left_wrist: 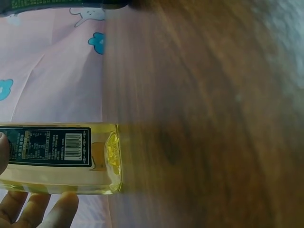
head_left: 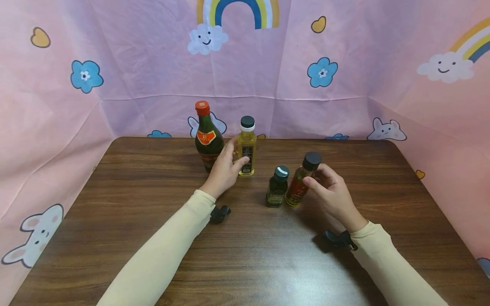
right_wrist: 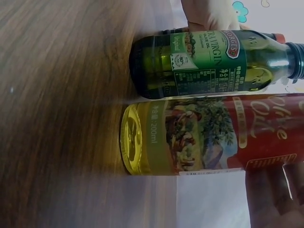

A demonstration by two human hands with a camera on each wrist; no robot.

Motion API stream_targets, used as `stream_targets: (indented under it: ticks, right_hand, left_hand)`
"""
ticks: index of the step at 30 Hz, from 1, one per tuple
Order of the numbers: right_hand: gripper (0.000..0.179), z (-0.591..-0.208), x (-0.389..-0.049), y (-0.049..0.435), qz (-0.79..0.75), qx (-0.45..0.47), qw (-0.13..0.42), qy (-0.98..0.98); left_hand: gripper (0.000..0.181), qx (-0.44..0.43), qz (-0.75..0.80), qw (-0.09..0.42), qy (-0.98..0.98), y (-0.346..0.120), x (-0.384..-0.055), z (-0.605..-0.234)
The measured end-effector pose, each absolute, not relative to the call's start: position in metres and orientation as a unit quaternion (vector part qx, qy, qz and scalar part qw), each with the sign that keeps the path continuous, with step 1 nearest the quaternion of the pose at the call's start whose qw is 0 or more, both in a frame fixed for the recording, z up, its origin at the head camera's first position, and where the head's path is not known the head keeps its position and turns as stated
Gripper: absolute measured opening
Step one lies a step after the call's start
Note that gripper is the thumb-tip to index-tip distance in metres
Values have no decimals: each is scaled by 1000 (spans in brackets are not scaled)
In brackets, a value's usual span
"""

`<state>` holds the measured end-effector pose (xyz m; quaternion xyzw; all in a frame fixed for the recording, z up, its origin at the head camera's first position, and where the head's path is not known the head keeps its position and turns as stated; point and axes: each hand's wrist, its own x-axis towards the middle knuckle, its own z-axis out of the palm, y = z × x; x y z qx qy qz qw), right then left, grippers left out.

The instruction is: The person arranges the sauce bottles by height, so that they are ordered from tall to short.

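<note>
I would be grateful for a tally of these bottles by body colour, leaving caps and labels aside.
Dark green: 2 (tall red-capped glass bottle, short green-capped glass bottle)
Yellowish, see-through: 2 (square black-labelled bottle, round red-labelled bottle)
Total: 4 bottles

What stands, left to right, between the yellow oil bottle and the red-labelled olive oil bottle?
The green extra virgin olive oil bottle, in the head view.

A brown wood-grain tabletop [head_left: 153,191] carries a yellow oil bottle [head_left: 248,142]; from it, a red-capped green bottle [head_left: 208,138] stands at 9 o'clock, an extra virgin olive oil bottle [head_left: 277,188] at 5, a red-labelled olive oil bottle [head_left: 297,187] at 4.
</note>
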<state>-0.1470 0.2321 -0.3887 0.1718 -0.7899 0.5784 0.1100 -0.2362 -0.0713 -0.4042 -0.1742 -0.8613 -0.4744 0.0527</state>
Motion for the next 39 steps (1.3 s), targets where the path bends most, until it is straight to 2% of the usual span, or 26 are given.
stream_targets:
  ticks: [10,23,31,39]
  right_hand:
    - [26,-385,-145,234,562,170,107,-802]
    - [27,-372,-150,247,549,127,124,-817]
    - [29,-361,-167,256,534,115,144,-825]
    - [31,-354,-196,242,537,119,152,-821]
  left_hand:
    - [64,-174,-475,49,-861,-70,-237,-404]
    - [67,-169,-479,48,-860,-74,-239,-409]
    - [70,-167,-478,49,-861,-73,-238,-408]
    - [66,-174,-474,57,-861,-71,-238,-407]
